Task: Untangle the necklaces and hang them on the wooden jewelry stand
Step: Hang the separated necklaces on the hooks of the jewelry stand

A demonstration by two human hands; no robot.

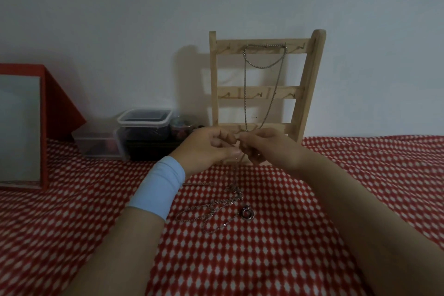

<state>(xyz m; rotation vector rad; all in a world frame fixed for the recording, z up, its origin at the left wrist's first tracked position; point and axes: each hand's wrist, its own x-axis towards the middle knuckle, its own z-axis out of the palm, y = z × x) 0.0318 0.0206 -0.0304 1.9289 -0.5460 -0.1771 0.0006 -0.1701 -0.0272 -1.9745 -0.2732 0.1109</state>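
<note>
Red-and-white patterned cloth (pixel 240 259) is covering the table nearest the viewer, and both forearms are reaching across it. At 9 o'clock a red box (pixel 57 103) with a mirror-like panel is standing, with clear plastic containers (pixel 144 122) just to its right by the wall.

Near the centre, the left hand (pixel 211 149), above a pale blue wristband (pixel 158 185), is pinching a thin chain (pixel 236 170) with curled fingers. The right hand (pixel 264 146) appears to be pinching it from the other side, and the two sets of fingertips are nearly touching. The chain is dropping toward 6 o'clock into a tangle of chains (pixel 216 209) lying on the cloth, with a ring pendant (pixel 246 213) at its right edge.

At 12 o'clock, behind the hands, the wooden jewelry stand (pixel 310 79) is standing by the wall, and one hung necklace (pixel 245 94) is draping from hooks on its top rail.

By the look of it, the task is partly done. One piece is up, while the knotted rest is waiting to be separated and hung.
</note>
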